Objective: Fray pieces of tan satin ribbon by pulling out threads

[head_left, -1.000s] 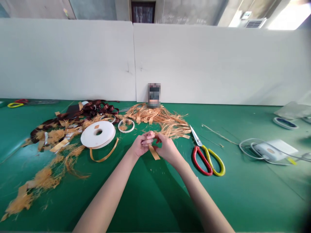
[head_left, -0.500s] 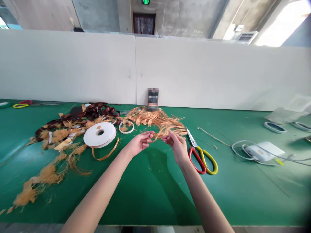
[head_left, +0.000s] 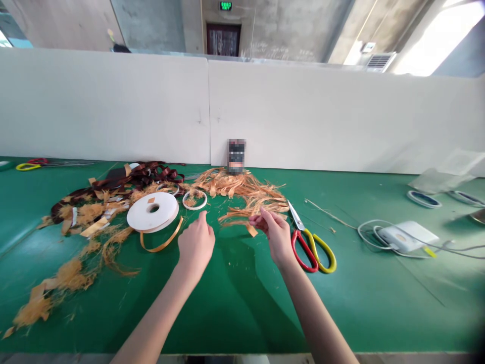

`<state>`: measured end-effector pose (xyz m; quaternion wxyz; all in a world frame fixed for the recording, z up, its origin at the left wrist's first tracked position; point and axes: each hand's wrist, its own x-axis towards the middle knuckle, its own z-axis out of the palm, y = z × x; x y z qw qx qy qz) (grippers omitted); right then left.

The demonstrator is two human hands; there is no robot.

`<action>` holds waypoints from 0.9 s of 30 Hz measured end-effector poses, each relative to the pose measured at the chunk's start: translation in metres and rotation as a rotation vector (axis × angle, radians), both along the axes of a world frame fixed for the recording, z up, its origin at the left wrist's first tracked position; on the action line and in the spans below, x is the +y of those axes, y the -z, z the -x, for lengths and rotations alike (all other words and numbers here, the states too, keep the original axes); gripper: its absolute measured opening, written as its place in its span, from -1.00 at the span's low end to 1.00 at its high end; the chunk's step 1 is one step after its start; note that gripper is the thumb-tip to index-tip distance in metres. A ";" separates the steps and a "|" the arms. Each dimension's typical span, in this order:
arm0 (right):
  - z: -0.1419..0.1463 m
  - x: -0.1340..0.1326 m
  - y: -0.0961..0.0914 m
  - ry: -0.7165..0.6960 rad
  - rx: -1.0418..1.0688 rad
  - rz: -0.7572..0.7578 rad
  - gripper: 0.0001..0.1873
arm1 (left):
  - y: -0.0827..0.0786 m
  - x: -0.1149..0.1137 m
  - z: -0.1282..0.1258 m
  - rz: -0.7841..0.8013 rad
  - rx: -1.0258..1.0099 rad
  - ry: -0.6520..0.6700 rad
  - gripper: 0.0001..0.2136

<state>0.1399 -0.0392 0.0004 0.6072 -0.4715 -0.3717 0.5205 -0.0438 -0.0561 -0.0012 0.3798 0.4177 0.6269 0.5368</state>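
My right hand (head_left: pixel 277 236) pinches a short piece of tan ribbon (head_left: pixel 251 230) between thumb and fingertips. Loose frayed strands stick out from it toward the left, over the green table. My left hand (head_left: pixel 196 245) is closed, back turned up and fingers curled under; whether something is in it is hidden. Just beyond both hands spreads a heap of frayed tan ribbon pieces (head_left: pixel 231 183). Scissors (head_left: pixel 303 230) with one red and one yellow handle lie open-bladed beside my right hand. A white ribbon spool (head_left: pixel 153 211), its tan ribbon tail hanging out, rests left of my left hand.
A white ring (head_left: pixel 194 200) and a tangle of dark brown ribbon (head_left: pixel 161 172) lie near the spool. Fluffy tan thread clumps (head_left: pixel 76 273) trail down the left. A white adapter (head_left: pixel 409 235) with cables sits at right. A white partition (head_left: pixel 322 116) closes the back.
My left hand has left the ribbon piece, moving left and toward me, and has turned back-up. My right hand still pinches the ribbon at nearly the same spot.
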 end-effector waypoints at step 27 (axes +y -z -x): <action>-0.005 0.040 -0.074 -0.226 0.067 -0.048 -0.76 | -0.049 0.060 -0.043 -0.092 -0.260 0.623 -0.83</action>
